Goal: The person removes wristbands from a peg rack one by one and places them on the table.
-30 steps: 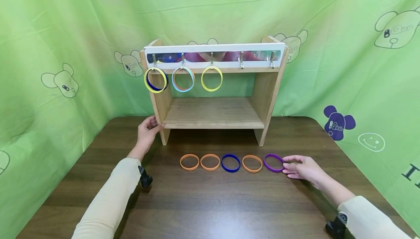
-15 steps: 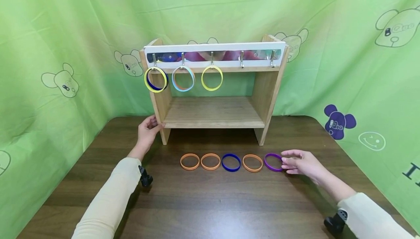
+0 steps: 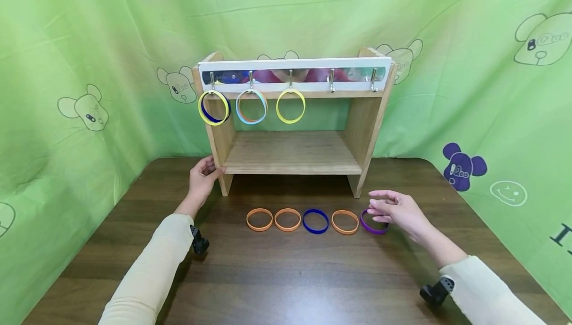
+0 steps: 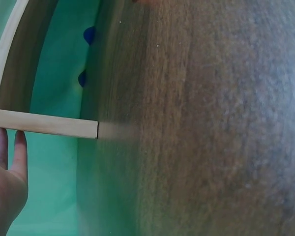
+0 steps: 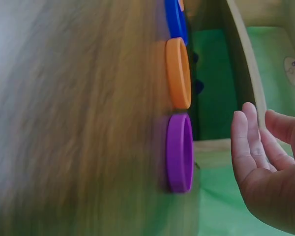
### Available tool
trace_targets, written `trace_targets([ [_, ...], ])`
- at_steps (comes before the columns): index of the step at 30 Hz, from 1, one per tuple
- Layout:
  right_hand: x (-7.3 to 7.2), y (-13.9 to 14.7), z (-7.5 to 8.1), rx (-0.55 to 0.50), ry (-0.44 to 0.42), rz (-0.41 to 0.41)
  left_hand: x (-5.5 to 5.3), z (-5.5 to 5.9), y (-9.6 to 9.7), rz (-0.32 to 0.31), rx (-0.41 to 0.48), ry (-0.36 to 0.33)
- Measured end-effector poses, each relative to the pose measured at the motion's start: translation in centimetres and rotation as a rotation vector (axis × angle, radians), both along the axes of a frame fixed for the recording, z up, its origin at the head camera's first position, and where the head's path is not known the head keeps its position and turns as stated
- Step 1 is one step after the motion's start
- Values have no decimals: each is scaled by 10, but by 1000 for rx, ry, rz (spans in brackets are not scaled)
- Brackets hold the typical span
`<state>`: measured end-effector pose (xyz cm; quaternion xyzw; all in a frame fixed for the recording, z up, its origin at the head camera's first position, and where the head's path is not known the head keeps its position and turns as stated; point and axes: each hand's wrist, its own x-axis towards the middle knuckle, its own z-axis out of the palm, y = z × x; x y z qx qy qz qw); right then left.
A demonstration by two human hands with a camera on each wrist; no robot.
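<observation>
My left hand (image 3: 201,182) rests against the left side panel of a small wooden shelf (image 3: 292,154), thumb at its front edge. The left wrist view shows straight fingers (image 4: 20,152) touching that panel (image 4: 49,124) from outside. My right hand (image 3: 399,213) hovers over a purple silicone wristband (image 3: 373,229), partly covering it in the head view. In the right wrist view that hand (image 5: 273,172) holds nothing, its fingers loosely extended, apart from the purple band lying on the table. Left of it, in a row, lie orange (image 3: 345,233), blue (image 3: 316,231), and two more orange wristbands (image 3: 288,229).
A white hook rail (image 3: 295,88) spans the shelf's top front. Yellow and dark blue bands (image 3: 214,123) hang on its leftmost hook, light blue and orange bands (image 3: 251,122) on the second, a yellow band (image 3: 290,121) on the middle one. Two right-hand hooks (image 3: 331,82) are bare.
My right hand has lifted off the purple wristband's right edge and moved up and left above it. The purple wristband stays in the row. My left hand has stayed at the shelf panel.
</observation>
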<state>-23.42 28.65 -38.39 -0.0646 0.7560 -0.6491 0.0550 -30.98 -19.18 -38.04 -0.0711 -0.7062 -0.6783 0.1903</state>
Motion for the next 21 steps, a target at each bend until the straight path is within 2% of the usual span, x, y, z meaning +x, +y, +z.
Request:
trace_targets([
  [10, -4, -30, 10, -79, 39, -1, 1, 0, 1, 2, 1, -11],
  [21, -16, -66, 29, -72, 81, 25, 1, -1, 1, 9, 4, -6],
])
